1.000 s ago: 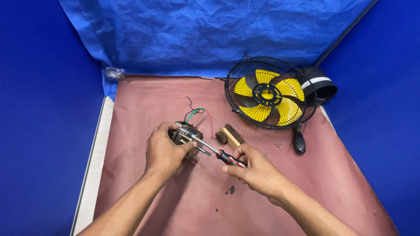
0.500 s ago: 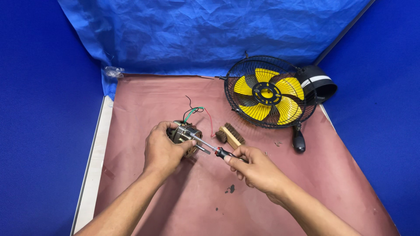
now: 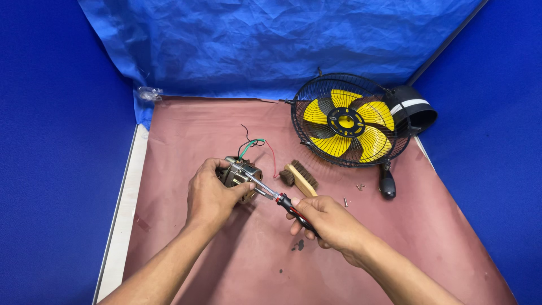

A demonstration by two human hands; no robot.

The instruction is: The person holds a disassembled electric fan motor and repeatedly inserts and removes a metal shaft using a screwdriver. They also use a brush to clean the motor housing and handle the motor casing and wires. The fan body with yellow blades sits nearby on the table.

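My left hand grips a small metal fan motor on the reddish-brown table cover; black, green and red wires trail from its far side. My right hand holds a screwdriver with a red and black handle, its metal shaft angled up-left with the tip against the motor. Both hands meet near the middle of the table.
A wooden brush with dark bristles lies just right of the motor. A black wire fan guard with yellow blades leans at the back right, a black housing behind it. A few small screws and a black knob lie nearby. Blue tarp walls surround the table.
My right hand has slid slightly left along the screwdriver toward the motor. My left hand and the motor stay put.
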